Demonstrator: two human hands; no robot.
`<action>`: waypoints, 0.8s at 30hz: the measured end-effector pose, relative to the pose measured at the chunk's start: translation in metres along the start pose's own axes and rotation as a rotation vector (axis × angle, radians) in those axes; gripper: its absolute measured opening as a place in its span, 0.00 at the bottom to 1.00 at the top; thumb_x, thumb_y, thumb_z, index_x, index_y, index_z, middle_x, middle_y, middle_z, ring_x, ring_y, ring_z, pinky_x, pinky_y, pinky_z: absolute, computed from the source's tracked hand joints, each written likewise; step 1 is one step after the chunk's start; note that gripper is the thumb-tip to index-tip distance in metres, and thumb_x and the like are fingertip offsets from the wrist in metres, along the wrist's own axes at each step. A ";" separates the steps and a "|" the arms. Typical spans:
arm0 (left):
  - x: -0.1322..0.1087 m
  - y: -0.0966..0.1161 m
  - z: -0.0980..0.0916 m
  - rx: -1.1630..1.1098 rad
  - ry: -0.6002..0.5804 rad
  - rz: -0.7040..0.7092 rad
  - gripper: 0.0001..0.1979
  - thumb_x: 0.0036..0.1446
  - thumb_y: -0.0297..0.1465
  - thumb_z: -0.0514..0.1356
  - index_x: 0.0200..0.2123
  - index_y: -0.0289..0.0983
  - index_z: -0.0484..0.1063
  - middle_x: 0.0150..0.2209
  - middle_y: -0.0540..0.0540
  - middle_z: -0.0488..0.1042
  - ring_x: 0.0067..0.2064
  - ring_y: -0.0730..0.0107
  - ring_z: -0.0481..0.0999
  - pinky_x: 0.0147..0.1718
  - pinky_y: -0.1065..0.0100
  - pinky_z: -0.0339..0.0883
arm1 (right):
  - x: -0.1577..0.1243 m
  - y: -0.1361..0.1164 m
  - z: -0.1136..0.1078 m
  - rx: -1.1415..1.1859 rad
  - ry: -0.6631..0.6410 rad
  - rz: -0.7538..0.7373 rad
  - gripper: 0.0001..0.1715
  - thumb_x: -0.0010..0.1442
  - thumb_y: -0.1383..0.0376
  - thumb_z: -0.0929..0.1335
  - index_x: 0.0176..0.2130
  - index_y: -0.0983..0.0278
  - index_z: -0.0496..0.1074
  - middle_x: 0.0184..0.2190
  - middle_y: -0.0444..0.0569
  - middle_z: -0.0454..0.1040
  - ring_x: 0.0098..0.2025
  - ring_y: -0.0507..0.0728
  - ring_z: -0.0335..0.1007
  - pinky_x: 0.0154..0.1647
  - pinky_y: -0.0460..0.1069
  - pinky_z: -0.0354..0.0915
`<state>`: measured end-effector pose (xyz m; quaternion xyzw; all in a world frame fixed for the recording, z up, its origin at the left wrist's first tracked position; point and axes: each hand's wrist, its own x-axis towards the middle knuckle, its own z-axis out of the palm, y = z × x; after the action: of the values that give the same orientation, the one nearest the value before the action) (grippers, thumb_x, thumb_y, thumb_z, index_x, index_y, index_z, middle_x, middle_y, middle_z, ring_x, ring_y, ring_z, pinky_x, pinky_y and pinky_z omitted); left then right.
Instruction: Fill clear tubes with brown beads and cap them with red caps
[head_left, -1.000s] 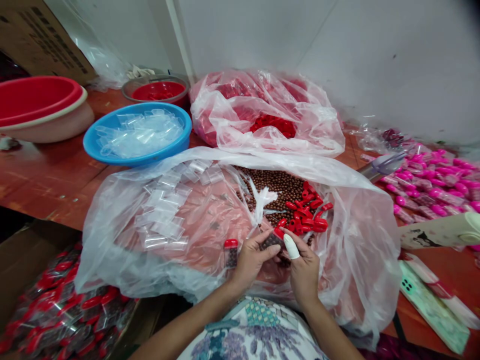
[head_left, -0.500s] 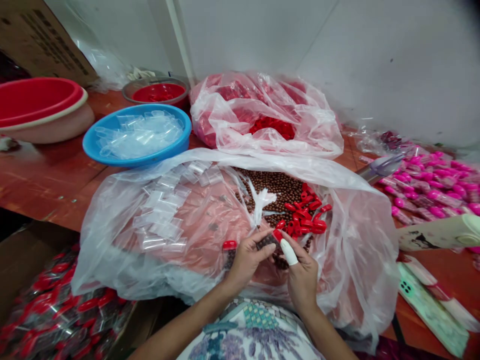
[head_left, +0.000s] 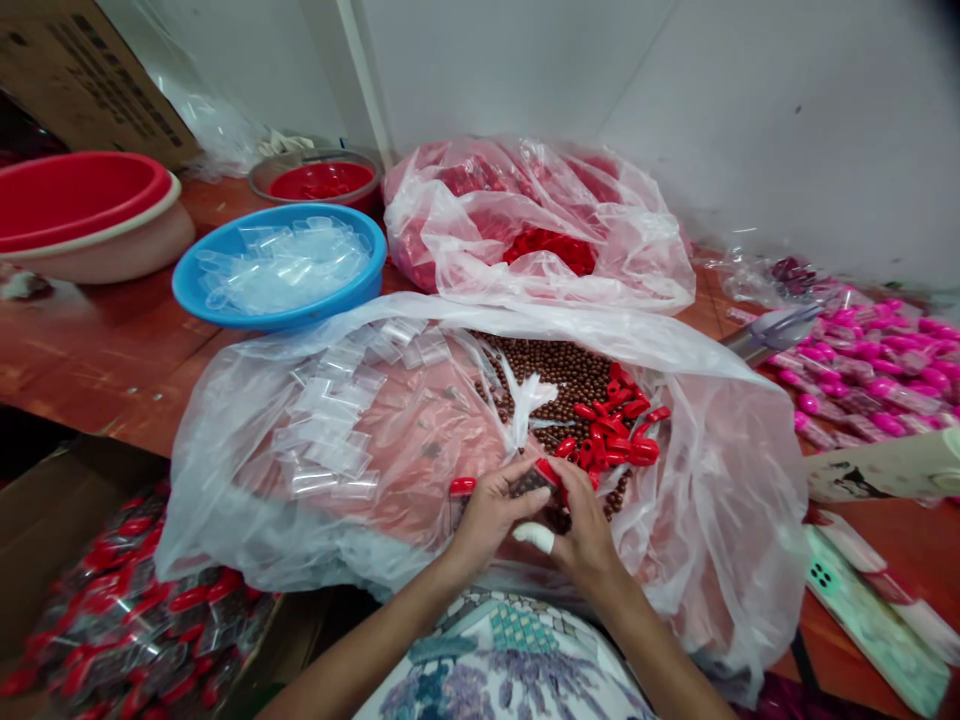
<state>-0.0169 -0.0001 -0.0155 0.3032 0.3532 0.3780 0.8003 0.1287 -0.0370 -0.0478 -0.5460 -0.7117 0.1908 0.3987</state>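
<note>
Hands meet over the big clear plastic bag (head_left: 420, 450): our left hand (head_left: 491, 515) and right hand (head_left: 581, 525) pinch one small clear tube filled with brown balls (head_left: 534, 482), its red cap (head_left: 546, 470) apparently being pressed on. We judge the work mid-run, with one capped tube (head_left: 460, 503) standing beside them while loose red caps (head_left: 615, 435), brown balls (head_left: 559, 368) and empty clear tubes (head_left: 330, 420) remain. Our fingers hide the cap's seating.

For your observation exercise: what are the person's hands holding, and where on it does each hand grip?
A small red-capped tube: left hand grips its body, right hand its red cap end.
</note>
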 end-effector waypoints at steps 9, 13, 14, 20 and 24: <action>0.007 -0.012 0.004 0.022 0.076 -0.138 0.29 0.54 0.46 0.55 0.55 0.35 0.64 0.21 0.48 0.73 0.19 0.71 0.70 0.19 0.72 0.62 | -0.001 -0.011 -0.001 -0.070 0.005 -0.087 0.38 0.50 0.64 0.71 0.58 0.59 0.56 0.49 0.56 0.67 0.51 0.62 0.65 0.50 0.58 0.64; 0.005 -0.008 0.008 0.044 0.139 -0.077 0.25 0.56 0.43 0.53 0.53 0.37 0.67 0.23 0.49 0.73 0.19 0.75 0.67 0.19 0.73 0.60 | -0.004 -0.008 -0.005 0.163 -0.095 0.107 0.41 0.48 0.64 0.72 0.58 0.58 0.56 0.53 0.55 0.65 0.53 0.62 0.65 0.51 0.57 0.64; 0.004 -0.005 0.008 0.035 0.150 -0.061 0.24 0.57 0.42 0.52 0.54 0.37 0.66 0.24 0.49 0.72 0.20 0.75 0.67 0.20 0.74 0.61 | -0.005 -0.007 -0.008 0.251 -0.085 0.216 0.42 0.47 0.63 0.73 0.57 0.59 0.56 0.52 0.55 0.66 0.50 0.61 0.67 0.48 0.56 0.65; 0.002 0.003 0.007 0.051 0.098 -0.078 0.26 0.59 0.43 0.47 0.57 0.38 0.62 0.23 0.51 0.68 0.19 0.76 0.65 0.18 0.73 0.62 | -0.008 -0.007 -0.021 0.524 -0.007 0.674 0.15 0.56 0.55 0.67 0.38 0.64 0.72 0.28 0.46 0.76 0.29 0.55 0.71 0.29 0.48 0.68; 0.002 -0.008 0.003 0.159 0.102 -0.102 0.27 0.59 0.46 0.46 0.56 0.40 0.64 0.23 0.50 0.70 0.21 0.73 0.66 0.19 0.73 0.61 | -0.002 -0.015 -0.024 0.264 -0.013 0.386 0.20 0.60 0.58 0.64 0.51 0.61 0.68 0.47 0.52 0.73 0.46 0.59 0.70 0.46 0.55 0.66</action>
<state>-0.0100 -0.0035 -0.0205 0.3278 0.4374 0.3224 0.7729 0.1378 -0.0480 -0.0237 -0.6141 -0.5653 0.3584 0.4182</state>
